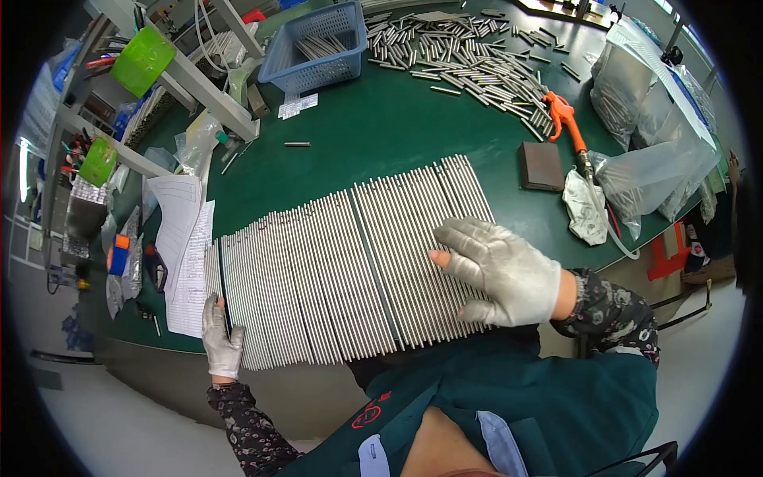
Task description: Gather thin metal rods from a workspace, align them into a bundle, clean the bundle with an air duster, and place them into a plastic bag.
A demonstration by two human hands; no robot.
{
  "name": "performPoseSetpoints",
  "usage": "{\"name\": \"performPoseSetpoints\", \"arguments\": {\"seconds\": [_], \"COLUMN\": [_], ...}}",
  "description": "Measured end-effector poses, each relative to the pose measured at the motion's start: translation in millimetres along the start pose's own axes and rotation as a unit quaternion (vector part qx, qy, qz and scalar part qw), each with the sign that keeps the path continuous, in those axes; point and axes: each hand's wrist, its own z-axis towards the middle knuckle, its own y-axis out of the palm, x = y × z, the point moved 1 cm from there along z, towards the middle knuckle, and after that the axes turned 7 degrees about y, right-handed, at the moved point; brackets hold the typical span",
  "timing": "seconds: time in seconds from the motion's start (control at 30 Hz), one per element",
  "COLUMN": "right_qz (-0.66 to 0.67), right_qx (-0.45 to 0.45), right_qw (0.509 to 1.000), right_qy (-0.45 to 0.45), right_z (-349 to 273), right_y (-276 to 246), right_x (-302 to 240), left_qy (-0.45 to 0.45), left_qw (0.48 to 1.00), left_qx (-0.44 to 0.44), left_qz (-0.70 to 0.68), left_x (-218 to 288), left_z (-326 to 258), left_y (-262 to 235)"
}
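Many thin metal rods (318,278) lie side by side in a wide sheet on the green table, with a narrow gap near its middle and another near its left end. My right hand (513,274), in a whitish glove with a bare fingertip showing, rests flat on the right part of the rods, its fingers spread. At the left end of the sheet, my left hand (222,340), gloved too, stands with its fingers stretched along the outermost rods. Neither hand grips anything. Some lower rod ends reach past the table's near edge.
Short metal pins (469,60) lie heaped at the back. A blue basket (318,67) stands beside them. To the right are a brown block (541,166), an orange air gun (563,118), a white rag (584,208) and plastic bags (628,87). Paper sheets (181,230) lie left.
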Motion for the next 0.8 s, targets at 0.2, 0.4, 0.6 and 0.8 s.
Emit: {"name": "performPoseSetpoints", "arguments": {"seconds": [0.2,0.4,0.6,0.8], "right_qz": [-0.112,-0.137,-0.238,-0.291], "right_qx": [0.267,0.255,0.378,0.468], "right_qw": [0.925,0.956,0.878,0.800], "right_qy": [-0.246,-0.047,-0.171,-0.236], "right_z": [-26,-57,-65,3], "right_y": [-76,-135,-142,-154], "right_x": [-44,-82,-62,-34], "left_qy": [-0.022,0.021,0.144,0.220], "left_qw": [0.998,0.991,0.981,0.966], "left_qx": [-0.041,-0.055,-0.045,-0.105], "left_qz": [0.052,0.122,0.125,0.087], "left_x": [3,48,118,155], "left_z": [-9,35,75,101], "left_y": [-17,-36,-44,-16]}}
